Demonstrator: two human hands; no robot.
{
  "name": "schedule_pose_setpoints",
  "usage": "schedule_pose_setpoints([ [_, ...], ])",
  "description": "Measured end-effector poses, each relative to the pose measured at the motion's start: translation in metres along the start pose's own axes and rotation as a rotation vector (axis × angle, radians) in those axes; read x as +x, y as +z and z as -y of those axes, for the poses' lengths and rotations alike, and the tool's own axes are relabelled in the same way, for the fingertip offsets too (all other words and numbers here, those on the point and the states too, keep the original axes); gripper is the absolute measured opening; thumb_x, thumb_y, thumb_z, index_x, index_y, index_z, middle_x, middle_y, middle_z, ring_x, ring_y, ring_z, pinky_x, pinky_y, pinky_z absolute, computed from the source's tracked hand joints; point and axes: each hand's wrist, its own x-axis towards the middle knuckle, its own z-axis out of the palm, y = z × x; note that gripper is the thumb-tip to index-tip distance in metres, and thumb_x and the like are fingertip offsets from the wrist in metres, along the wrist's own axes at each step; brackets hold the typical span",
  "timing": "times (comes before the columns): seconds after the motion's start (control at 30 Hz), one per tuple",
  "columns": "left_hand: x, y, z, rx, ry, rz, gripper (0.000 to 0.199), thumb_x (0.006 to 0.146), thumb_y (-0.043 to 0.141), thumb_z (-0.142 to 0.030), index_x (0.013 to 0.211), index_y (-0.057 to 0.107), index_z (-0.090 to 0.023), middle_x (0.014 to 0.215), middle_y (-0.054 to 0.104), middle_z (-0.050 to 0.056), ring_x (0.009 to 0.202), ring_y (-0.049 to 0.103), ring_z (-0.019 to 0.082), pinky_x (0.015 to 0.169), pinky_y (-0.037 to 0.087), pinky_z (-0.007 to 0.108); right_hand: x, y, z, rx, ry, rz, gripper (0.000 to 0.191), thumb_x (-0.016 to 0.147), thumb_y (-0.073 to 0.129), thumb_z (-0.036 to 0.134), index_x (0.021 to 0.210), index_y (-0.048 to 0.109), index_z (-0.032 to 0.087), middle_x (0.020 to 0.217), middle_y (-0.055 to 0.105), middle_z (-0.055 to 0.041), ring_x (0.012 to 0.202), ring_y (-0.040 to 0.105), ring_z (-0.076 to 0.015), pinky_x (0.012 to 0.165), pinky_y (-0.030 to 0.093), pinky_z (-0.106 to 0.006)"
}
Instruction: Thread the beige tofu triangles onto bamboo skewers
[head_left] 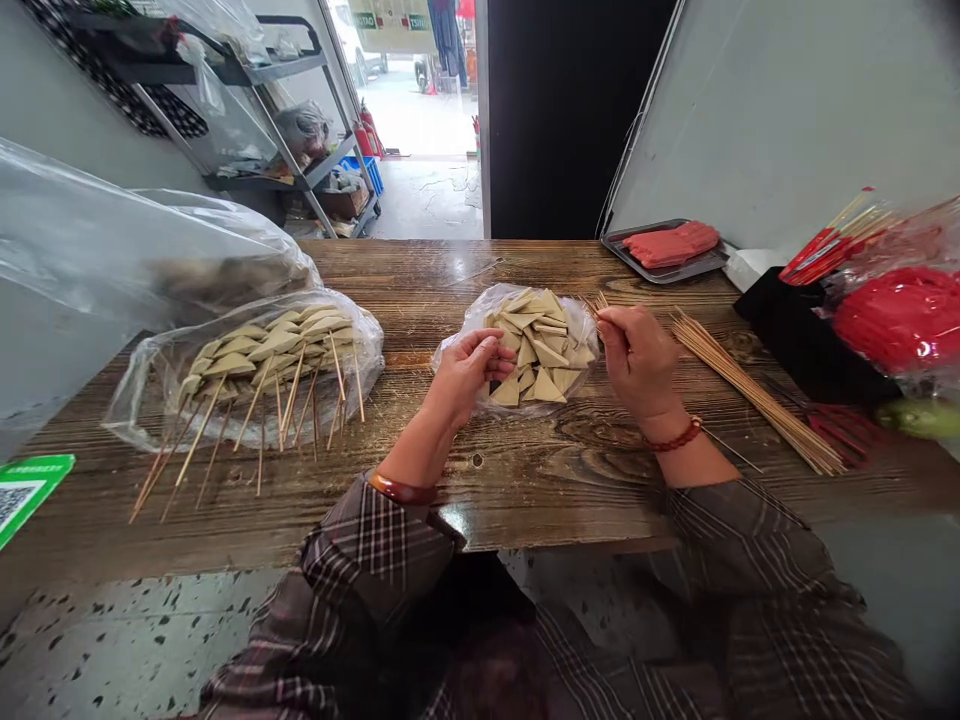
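Note:
Flat tan triangular pieces point(551, 355), like slices of dried tofu, lie heaped on a clear plastic bag point(469, 325) in the middle of the wooden table. My left hand point(471, 368) hovers at the left edge of this heap, fingers loosely bent and apart, with no piece visible in it. To the right of the heap, my right hand point(639, 352) is closed around thin bamboo skewers, whose tips point(595, 303) poke out past the thumb and point left. On the left, more tan pieces point(274, 345) threaded on skewers point(295, 392) are stacked in an open clear bag point(142, 400).
Loose bamboo skewers point(757, 390) lie in a bundle right of my right hand. Behind them sit a black tray point(652, 268) with a red slab and a black box point(810, 350) beside red packaging point(896, 315). A green card point(34, 480) stands at the left edge.

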Motion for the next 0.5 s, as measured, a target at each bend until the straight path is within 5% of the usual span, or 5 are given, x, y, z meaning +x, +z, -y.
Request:
schedule_pose_setpoints([
  [0.3,-0.002,0.001,0.0,0.039,0.003,0.007,0.015,0.088,0.061,-0.023,0.098,0.061,-0.013,0.078,0.07,0.004,0.06,0.064,0.009,0.063,0.052,0.023,0.004,-0.016,-0.039,-0.168,0.078,-0.073,0.031,0.102,0.041,0.036,0.113,0.065,0.022,0.101,0.07,-0.0106,0.097,0.066,-0.0233,0.087,0.053,-0.04],
  [0.5,-0.002,-0.003,-0.004,0.364,0.149,0.037,0.015,0.086,0.06,-0.026,0.093,0.064,-0.014,0.077,0.068,0.003,0.062,0.06,0.011,0.059,0.045,0.023,-0.003,-0.006,-0.003,0.063,0.049,-0.055,0.027,0.103,0.039,0.034,0.11,0.062,0.023,0.093,0.069,-0.0061,0.082,0.067,-0.0183,0.078,0.054,-0.036],
])
